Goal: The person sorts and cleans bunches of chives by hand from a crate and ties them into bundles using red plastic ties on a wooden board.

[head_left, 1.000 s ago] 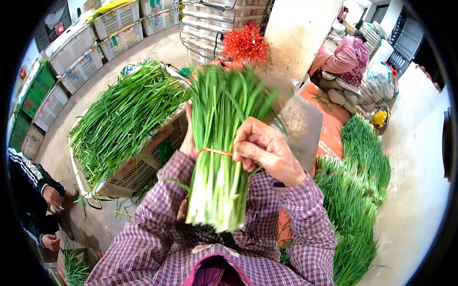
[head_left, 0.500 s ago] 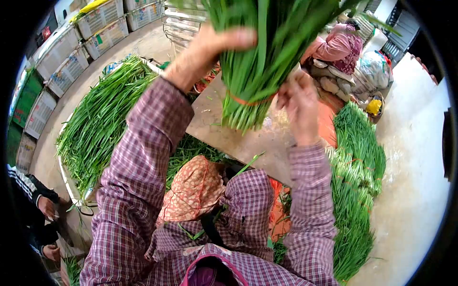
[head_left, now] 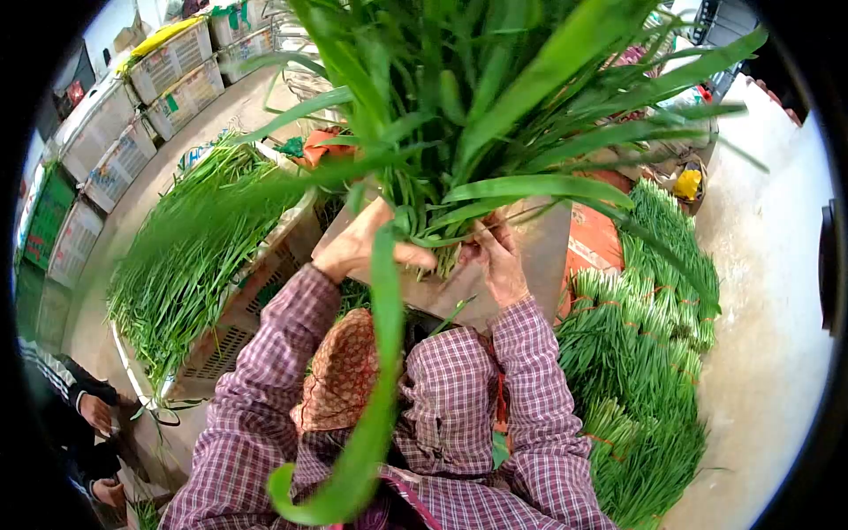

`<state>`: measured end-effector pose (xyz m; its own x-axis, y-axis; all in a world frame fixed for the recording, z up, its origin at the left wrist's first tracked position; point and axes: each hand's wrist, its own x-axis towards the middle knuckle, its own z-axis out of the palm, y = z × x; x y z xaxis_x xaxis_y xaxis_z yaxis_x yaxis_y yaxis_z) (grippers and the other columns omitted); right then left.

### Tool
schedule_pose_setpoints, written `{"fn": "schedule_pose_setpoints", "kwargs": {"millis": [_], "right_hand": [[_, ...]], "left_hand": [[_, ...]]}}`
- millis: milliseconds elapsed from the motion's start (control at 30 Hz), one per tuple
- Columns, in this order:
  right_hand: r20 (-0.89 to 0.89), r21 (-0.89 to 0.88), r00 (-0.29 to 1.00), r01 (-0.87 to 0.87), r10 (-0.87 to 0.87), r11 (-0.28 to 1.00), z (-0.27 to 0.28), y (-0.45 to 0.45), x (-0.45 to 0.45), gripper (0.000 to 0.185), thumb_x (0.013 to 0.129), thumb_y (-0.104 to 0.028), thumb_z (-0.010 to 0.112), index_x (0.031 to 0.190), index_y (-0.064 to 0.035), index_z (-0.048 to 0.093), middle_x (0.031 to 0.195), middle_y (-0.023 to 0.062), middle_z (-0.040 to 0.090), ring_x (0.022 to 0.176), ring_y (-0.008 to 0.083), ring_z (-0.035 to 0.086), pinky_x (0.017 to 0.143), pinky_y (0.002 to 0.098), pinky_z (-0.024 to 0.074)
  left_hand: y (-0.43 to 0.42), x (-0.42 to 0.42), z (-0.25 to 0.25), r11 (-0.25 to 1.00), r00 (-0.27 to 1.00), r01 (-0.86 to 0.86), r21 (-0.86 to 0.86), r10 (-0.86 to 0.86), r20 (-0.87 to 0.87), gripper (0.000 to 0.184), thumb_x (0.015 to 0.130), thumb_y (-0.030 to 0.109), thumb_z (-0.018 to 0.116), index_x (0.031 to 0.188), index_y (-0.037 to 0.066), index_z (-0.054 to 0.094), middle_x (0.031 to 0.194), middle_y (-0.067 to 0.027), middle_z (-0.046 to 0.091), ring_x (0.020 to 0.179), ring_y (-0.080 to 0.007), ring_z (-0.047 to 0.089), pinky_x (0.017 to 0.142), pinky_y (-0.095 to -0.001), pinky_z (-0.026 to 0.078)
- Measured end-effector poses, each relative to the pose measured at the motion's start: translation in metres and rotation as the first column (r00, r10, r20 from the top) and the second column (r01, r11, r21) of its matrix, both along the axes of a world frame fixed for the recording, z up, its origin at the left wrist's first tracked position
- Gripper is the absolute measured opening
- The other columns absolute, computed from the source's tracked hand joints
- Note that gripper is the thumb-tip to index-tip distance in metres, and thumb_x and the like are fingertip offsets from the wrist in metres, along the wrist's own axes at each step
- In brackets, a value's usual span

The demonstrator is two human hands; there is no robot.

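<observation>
A large bunch of garlic chives (head_left: pixel 468 124) stands upright before me, with its leaves fanning out at the top and one long leaf drooping toward my lap. Around its lower left side is my left hand (head_left: pixel 367 249), thumb across the front and the other fingers largely hidden. On the right, the bent fingers of my right hand (head_left: pixel 497 258) pinch close to the stem ends. Leaves cover the band on this bunch, and whatever lies between those fingertips is hidden. Beneath the stems is a flat board (head_left: pixel 543 256) in front of my knees.
At left, a crate (head_left: pixel 225 349) is heaped with loose chives (head_left: pixel 190 265). Banded bunches (head_left: pixel 636 344) lie piled at right, beside a pale wall (head_left: pixel 751 291). Stacked white crates (head_left: pixel 119 159) line the far left. Another person's hands (head_left: pixel 95 412) show at lower left.
The bunch has come down toward the board, and its leaves now spread wide and droop forward. Both hands have lowered and drawn nearer each other; the orange band is no longer visible.
</observation>
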<state>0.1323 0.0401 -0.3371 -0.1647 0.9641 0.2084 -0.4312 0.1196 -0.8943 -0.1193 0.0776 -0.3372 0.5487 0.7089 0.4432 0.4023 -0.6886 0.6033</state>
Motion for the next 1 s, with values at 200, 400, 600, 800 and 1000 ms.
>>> {"fn": "schedule_pose_setpoints", "kwargs": {"millis": [200,400,600,800,1000], "right_hand": [[0.032,0.048,0.995,0.09,-0.091,0.995,0.063,0.004,-0.005,0.018,0.098,-0.016,0.054,0.107,-0.0012,0.053,0.088,0.0081,0.059,0.072,0.0164,0.059,0.061,0.0293,0.0516],[0.113,0.08,0.99,0.075,-0.084,0.994,0.039,-0.004,0.008,0.019,0.097,-0.02,0.056,0.107,-0.0034,0.053,0.087,0.0057,0.059,0.07,0.0125,0.057,0.062,0.0275,0.0519],[-0.203,-0.068,0.972,0.103,-0.115,0.992,0.011,-0.012,-0.003,0.011,0.098,-0.017,0.055,0.105,-0.0092,0.054,0.084,0.003,0.059,0.071,0.0133,0.058,0.068,0.0303,0.0544],[-0.591,-0.09,0.805,0.009,-0.061,0.996,0.016,-0.035,-0.008,0.013,0.096,-0.015,0.058,0.106,-0.0073,0.055,0.094,0.0016,0.058,0.087,0.0131,0.055,0.079,0.0292,0.0533],[-0.651,-0.412,0.731,-0.115,-0.203,0.904,-0.076,-0.083,0.009,0.016,0.099,-0.017,0.053,0.102,-0.0016,0.056,0.094,0.005,0.057,0.09,0.017,0.059,0.092,0.0312,0.0541]], "left_hand": [[-0.02,0.054,0.111,0.879,0.771,0.314,-0.36,-0.015,0.637,0.073,0.065,0.041,0.086,0.125,0.007,0.062,0.122,-0.0089,0.064,0.11,-0.0225,0.059,0.098,-0.0347,0.046],[-0.005,0.056,0.089,0.936,0.921,0.068,-0.344,0.074,0.382,0.074,0.065,0.025,0.088,0.127,0.0,0.055,0.12,-0.0092,0.062,0.113,-0.0225,0.055,0.102,-0.0356,0.042],[0.008,0.075,0.093,0.963,0.924,0.066,-0.261,0.04,0.38,0.079,0.066,0.024,0.088,0.131,-0.001,0.052,0.123,-0.0108,0.061,0.116,-0.0208,0.055,0.105,-0.0368,0.04],[0.027,0.107,0.132,0.923,0.987,0.146,-0.357,-0.113,0.113,0.096,0.059,0.048,0.088,0.13,-0.004,0.051,0.121,-0.0188,0.063,0.111,-0.0287,0.06,0.099,-0.0371,0.045],[0.025,0.103,0.085,0.918,0.922,-0.175,-0.356,0.026,-0.386,0.109,0.061,0.079,0.07,0.117,-0.013,0.056,0.112,-0.0301,0.063,0.109,-0.0364,0.061,0.094,-0.0435,0.047]]}}
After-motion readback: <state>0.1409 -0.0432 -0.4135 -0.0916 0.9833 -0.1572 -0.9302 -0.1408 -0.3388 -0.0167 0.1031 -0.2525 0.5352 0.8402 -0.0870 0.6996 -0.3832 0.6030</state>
